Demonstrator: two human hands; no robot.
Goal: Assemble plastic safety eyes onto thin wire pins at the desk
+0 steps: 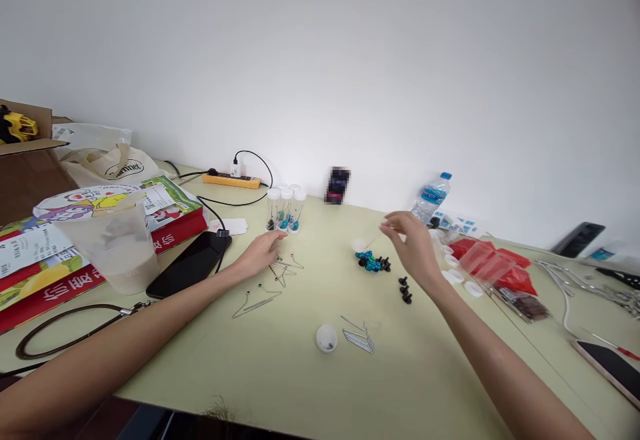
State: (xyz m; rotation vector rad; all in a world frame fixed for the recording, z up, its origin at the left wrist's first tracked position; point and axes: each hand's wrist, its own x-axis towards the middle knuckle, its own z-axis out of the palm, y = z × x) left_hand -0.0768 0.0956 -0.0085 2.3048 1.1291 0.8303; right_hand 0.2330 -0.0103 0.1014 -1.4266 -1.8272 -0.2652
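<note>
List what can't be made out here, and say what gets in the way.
All in the head view:
- Left hand: anything under its fingers, hidden by the hand itself.
- Right hand: what, if anything, its fingertips pinch, too small and blurred.
- Bits in the white cap: too small to identify.
- Dark object by the wall: pixelated.
- Carton: cut off by the left edge.

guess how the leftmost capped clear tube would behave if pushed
The tube stands tall and narrow, so it would probably tip easily. Rounded sides suggest it might roll. Its white cap looks on, so spilling seems unlikely.
</note>
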